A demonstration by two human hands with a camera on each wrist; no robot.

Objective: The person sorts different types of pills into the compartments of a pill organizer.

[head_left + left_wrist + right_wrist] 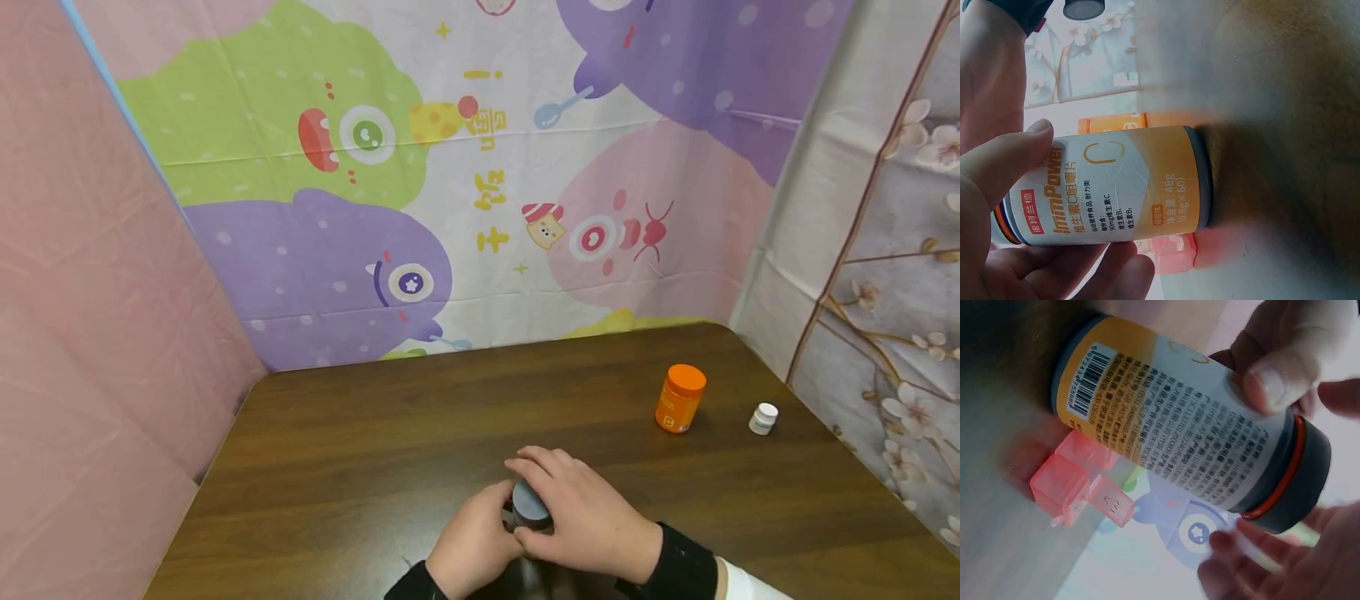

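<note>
Between both hands stands a vitamin C tablet bottle (1116, 187), roughly upright with its grey cap (531, 503) on top; its label is white and orange. My left hand (476, 533) grips the body, thumb on one side and fingers on the other. Around the cap is my right hand (585, 508), its fingers loosely bent; the right wrist view shows space between its thumb and the cap (1297, 481). The bottle's base is close to the table, though I cannot tell if it touches. Beyond the bottle lies a pink pill organizer (1063, 481) with a lid raised, hidden in the head view.
On the right of the brown wooden table (360, 450) stand an orange jar (681, 398) and a small white bottle (763, 419). A cartoon-printed curtain (495, 300) hangs along the back edge, with a pink cloth (112, 333) at the left.
</note>
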